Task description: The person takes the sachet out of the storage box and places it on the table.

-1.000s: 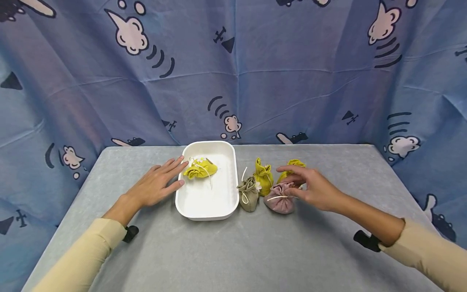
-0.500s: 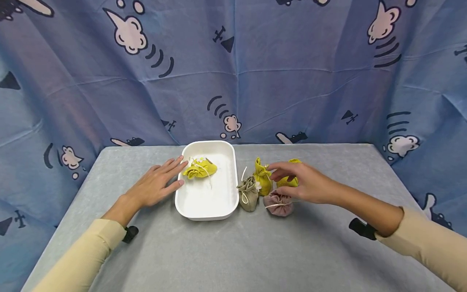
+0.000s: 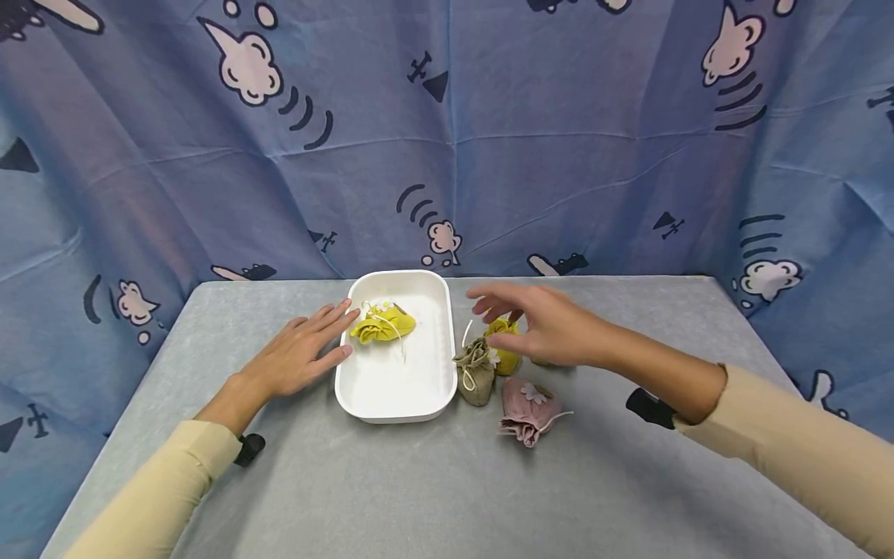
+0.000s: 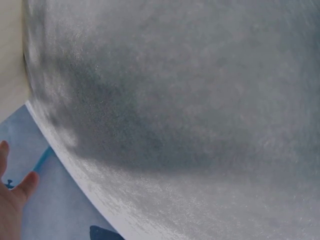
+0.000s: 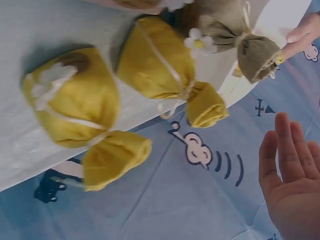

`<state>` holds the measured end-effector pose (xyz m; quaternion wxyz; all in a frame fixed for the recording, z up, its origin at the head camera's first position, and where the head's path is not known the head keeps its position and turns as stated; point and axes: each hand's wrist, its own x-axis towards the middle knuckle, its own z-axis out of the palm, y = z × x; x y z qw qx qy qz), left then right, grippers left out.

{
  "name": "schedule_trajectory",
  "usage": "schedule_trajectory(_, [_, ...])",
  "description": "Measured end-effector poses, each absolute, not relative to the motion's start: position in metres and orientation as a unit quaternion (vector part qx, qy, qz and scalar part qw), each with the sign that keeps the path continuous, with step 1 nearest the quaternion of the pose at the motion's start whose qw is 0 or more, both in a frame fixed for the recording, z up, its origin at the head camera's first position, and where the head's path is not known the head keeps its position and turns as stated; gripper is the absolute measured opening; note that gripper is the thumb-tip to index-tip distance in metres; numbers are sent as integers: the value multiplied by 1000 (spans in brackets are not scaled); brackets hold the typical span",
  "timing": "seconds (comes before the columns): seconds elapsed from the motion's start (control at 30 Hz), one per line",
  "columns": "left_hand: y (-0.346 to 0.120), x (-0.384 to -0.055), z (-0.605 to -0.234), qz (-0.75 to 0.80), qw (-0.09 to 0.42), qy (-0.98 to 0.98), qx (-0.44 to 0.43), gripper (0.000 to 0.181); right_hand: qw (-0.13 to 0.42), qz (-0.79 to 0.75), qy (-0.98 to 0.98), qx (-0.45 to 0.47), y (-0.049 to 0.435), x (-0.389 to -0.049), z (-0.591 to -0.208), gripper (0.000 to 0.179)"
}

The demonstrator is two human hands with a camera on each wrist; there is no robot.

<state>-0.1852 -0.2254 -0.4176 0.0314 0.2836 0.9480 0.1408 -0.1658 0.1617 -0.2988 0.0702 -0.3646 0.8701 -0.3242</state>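
My left hand (image 3: 300, 353) lies spread at the left side of a white tray (image 3: 398, 392), its fingertips at the rim. In the tray lies a yellow drawstring pouch (image 3: 384, 322). My right hand (image 3: 541, 320), fingers loosely bent and holding nothing, hovers above the pouches right of the tray. Under its fingertips stand an olive-grey drawstring pouch (image 3: 475, 380) and a second yellow pouch (image 3: 504, 357). A pink pouch (image 3: 529, 404) lies tipped with its gathered mouth toward the front. Another yellow pouch (image 5: 75, 105) shows fully in the right wrist view; the right hand mostly hides it from the head.
The grey tabletop (image 3: 447, 497) spreads in front of the tray and pouches. A blue patterned curtain (image 3: 545, 155) hangs behind the table's back edge. The left wrist view shows mostly bare tabletop (image 4: 200, 100).
My right hand has let go of the pink pouch and moved left and back, over the other pouches. The pink pouch has tipped over toward the front. The left hand stays put.
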Motion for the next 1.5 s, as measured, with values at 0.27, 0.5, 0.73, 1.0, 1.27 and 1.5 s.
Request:
schedule_trajectory(0.27, [-226, -185, -419, 138, 35, 949, 280, 64, 74, -342, 864, -362, 134, -171, -297, 60])
schedule_trajectory(0.5, [-226, -184, -420, 147, 30, 948, 280, 64, 85, -371, 849, -367, 112, -177, -302, 61])
schedule_trajectory(0.73, [-226, -184, -420, 145, 27, 948, 281, 63, 98, -391, 836, -373, 88, -185, -306, 63])
schedule_trajectory(1.0, [-225, -185, -420, 149, 30, 947, 282, 63, 113, -414, 822, -374, 67, -191, -313, 64])
schedule_trajectory(1.27, [-226, -186, -420, 145, 31, 948, 283, 63, 124, -426, 814, -375, 48, -198, -321, 64])
schedule_trajectory(1.5, [-227, -186, -420, 145, 29, 947, 284, 63, 141, -420, 824, -353, 34, -207, -326, 65])
